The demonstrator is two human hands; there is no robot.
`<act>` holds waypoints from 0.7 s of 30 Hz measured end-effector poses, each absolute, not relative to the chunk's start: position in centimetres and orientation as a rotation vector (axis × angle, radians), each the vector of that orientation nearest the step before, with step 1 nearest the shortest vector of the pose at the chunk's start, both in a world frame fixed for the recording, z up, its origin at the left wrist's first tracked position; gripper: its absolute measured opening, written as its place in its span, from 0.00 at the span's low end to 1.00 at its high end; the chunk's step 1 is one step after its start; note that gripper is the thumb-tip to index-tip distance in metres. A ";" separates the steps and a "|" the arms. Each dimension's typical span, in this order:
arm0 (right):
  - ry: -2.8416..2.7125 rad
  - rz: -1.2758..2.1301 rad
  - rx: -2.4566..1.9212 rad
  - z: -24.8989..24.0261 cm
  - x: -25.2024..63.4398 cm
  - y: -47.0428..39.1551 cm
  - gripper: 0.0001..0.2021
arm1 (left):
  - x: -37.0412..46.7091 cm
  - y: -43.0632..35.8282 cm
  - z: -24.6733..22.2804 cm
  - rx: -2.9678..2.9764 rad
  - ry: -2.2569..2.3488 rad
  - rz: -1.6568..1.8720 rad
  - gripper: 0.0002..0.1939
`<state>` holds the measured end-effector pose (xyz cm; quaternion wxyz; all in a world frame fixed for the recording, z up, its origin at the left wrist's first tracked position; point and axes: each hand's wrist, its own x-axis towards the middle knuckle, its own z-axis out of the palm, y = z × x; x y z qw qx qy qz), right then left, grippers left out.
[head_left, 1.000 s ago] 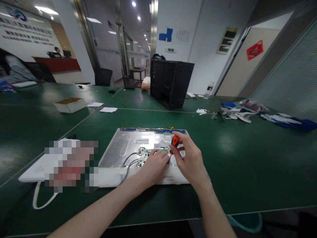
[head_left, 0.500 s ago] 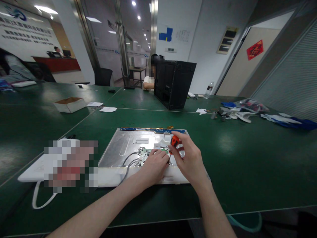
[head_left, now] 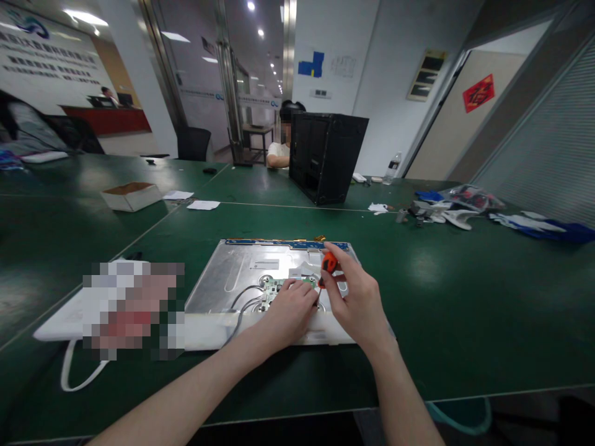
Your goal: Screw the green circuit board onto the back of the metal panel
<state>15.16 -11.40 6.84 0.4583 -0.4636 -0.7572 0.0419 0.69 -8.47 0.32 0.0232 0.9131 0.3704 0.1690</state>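
My right hand [head_left: 356,294] is closed round the orange-and-black handle of a screwdriver [head_left: 329,262], its shaft slanting down beside my left fingertips. My left hand [head_left: 292,306] lies over a green circuit board [head_left: 274,286], fingers bent and close together. What its fingertips press or pinch is hidden. The board sits on the silver metal back of a flat display panel [head_left: 216,282], with dark cables [head_left: 242,310] running off its left side. A blue circuit strip [head_left: 279,244] lines the panel's far edge, and a pale band [head_left: 204,331] runs along its near edge.
White and blurred items [head_left: 65,316] lie left of the panel. Farther back are an open box [head_left: 132,197], papers [head_left: 203,205] and a black computer case [head_left: 332,158], with a person's arm [head_left: 279,161] behind it. Bags, gloves and small parts [head_left: 446,210] lie at the far right.
My right hand and the screwdriver handle have shifted very slightly to the right. My left hand and the panel look unmoved.
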 end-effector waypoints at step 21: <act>-1.881 0.077 -1.134 6.8 15.2 -11.2 0.21 | 0.7 -8.3 0.0 2.852 1.139 0.516 0.08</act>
